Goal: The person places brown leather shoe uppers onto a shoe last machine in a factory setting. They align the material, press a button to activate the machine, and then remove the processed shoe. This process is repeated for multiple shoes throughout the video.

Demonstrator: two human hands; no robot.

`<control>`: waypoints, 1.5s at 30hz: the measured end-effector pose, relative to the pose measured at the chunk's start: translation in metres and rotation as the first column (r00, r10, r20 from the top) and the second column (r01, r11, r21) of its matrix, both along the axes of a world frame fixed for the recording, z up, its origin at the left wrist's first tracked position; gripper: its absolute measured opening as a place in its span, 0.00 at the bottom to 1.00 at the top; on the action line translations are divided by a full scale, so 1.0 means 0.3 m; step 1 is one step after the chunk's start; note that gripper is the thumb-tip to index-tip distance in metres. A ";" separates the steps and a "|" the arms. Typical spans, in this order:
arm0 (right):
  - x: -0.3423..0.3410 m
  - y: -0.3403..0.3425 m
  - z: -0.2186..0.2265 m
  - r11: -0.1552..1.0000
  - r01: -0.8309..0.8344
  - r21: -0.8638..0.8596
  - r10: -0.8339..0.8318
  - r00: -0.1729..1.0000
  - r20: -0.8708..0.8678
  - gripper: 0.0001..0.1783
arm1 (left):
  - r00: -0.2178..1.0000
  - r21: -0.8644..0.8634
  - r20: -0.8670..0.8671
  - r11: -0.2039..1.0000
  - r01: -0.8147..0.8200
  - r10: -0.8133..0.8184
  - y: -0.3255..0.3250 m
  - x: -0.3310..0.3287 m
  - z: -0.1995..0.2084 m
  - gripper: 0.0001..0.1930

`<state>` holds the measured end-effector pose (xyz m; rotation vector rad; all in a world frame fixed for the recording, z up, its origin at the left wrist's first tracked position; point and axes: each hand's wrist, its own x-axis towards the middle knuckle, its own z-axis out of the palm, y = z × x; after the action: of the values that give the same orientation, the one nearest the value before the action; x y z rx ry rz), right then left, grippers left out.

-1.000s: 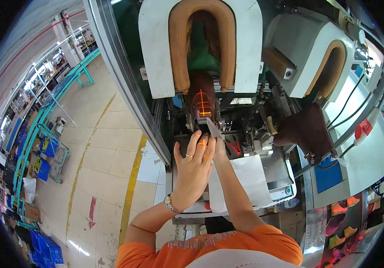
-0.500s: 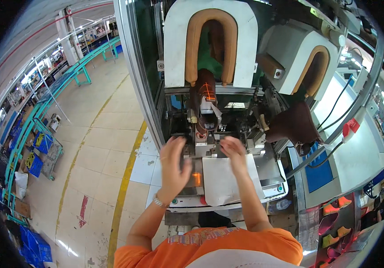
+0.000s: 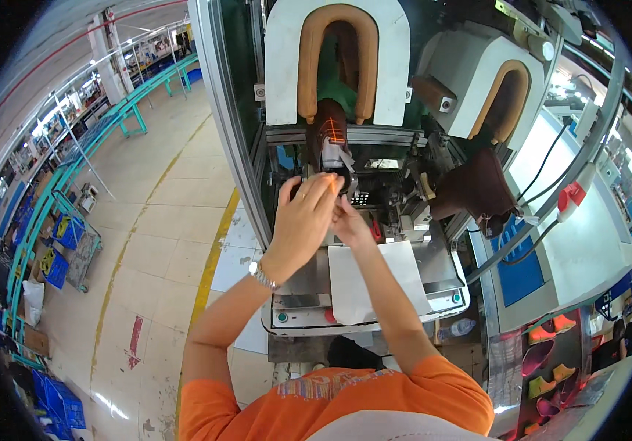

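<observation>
A brown leather boot upper (image 3: 329,121) lies lengthwise in the machine's clamp, below a tan horseshoe-shaped pad (image 3: 307,62). Orange light lines cross its top, and a white strip (image 3: 332,156) shows in its opening. My left hand (image 3: 305,217) is curled over the near end of the upper, fingers bent and close together. From the other side my right hand (image 3: 349,222) meets it, thumb and fingers closed at the same end. Both hands cover that end, so the exact contact is hidden.
To the right, a second brown boot upper (image 3: 474,192) hangs by another white padded housing (image 3: 470,81). A white sheet (image 3: 375,283) lies on the machine's front ledge. A metal post (image 3: 231,125) rises at left. A hose with a red connector (image 3: 570,197) bends at right.
My hands were apart and open on either side of the upper's near end. They have come together over it and closed there. The view has shifted slightly.
</observation>
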<state>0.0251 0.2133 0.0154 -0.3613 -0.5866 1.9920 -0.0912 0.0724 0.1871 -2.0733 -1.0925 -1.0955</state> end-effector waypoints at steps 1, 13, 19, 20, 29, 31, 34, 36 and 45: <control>-0.030 0.024 -0.011 0.997 -0.073 -0.021 0.068 0.982 -0.176 0.15 | 0.998 -0.002 -0.044 0.999 -0.049 0.048 0.033 -0.006 -0.009 0.12; -0.067 0.195 -0.108 0.993 0.011 -0.120 -0.021 0.996 -0.082 0.15 | 0.988 -0.001 0.059 0.990 -0.142 0.142 0.085 0.052 -0.067 0.14; -0.066 0.203 -0.143 0.997 -0.024 -0.073 0.014 0.991 -0.136 0.16 | 0.989 -0.032 0.052 0.990 -0.134 0.136 0.083 0.048 -0.059 0.14; -0.063 0.204 -0.148 0.997 -0.032 -0.069 0.022 0.989 -0.147 0.16 | 0.989 -0.029 0.045 0.990 -0.139 0.140 0.083 0.047 -0.057 0.14; 0.000 0.127 -0.139 0.982 -0.006 0.190 -0.007 0.998 0.068 0.21 | 0.990 0.013 0.048 0.991 -0.135 0.134 0.093 0.040 -0.064 0.12; 0.050 0.084 -0.093 0.994 0.020 0.103 -0.035 0.990 0.139 0.08 | 0.995 -0.016 0.051 0.996 -0.085 0.086 0.082 0.033 -0.060 0.13; 0.112 -0.147 0.101 0.971 0.163 0.176 -0.230 0.838 0.495 0.11 | 0.978 -0.102 0.209 0.994 0.040 -0.018 0.010 -0.025 -0.093 0.20; 0.262 -0.345 0.264 0.826 0.033 0.563 -0.428 0.687 0.588 0.15 | 0.928 -0.119 0.366 0.985 0.122 -0.070 -0.047 -0.082 -0.185 0.24; 0.945 -0.727 0.631 0.012 0.086 0.996 -0.867 -0.495 0.053 0.11 | 0.239 -0.711 0.560 0.312 0.630 0.793 -0.342 -0.335 -1.152 0.44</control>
<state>0.3086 -0.0047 0.2047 -1.2490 -1.3045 -0.3742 -0.1916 -0.0302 -0.1586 -1.4273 -3.3685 -2.1355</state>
